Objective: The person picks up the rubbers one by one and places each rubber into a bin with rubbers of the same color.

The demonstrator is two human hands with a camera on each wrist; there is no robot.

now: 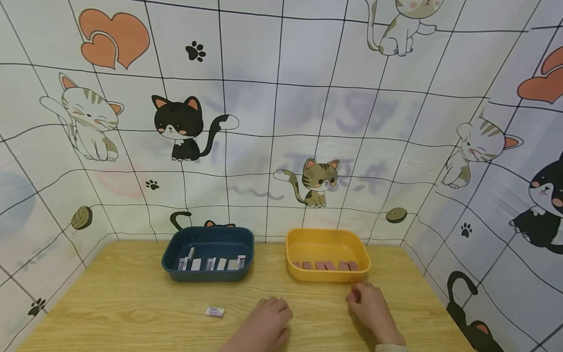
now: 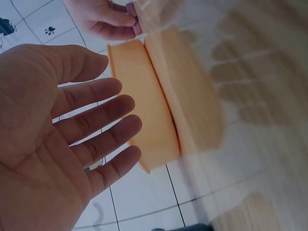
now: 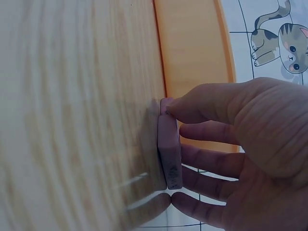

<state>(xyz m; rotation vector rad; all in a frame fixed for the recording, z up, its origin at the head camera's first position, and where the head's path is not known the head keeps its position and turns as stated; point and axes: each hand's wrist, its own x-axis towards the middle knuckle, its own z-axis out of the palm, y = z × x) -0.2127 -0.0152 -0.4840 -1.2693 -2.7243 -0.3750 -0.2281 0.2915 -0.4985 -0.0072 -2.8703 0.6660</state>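
At the front right corner of the yellow tray (image 1: 328,276), my right hand (image 1: 368,305) pinches a pink eraser (image 3: 169,149) at the tabletop. In the right wrist view the thumb presses one end of it and the fingers lie along its far side. My left hand (image 1: 266,320) holds nothing and hovers over the table, left of the right hand. Its fingers are extended and slightly spread in the left wrist view. A white eraser with a purple sleeve (image 1: 215,312) lies on the table to the left of that hand.
A dark blue tray (image 1: 206,276) at the back left contains several white erasers, some with purple sleeves. Several pink erasers (image 1: 330,265) lie inside the yellow tray. Behind and beside the wooden table (image 1: 132,293) hangs a white gridded cloth (image 1: 250,107) printed with cats.
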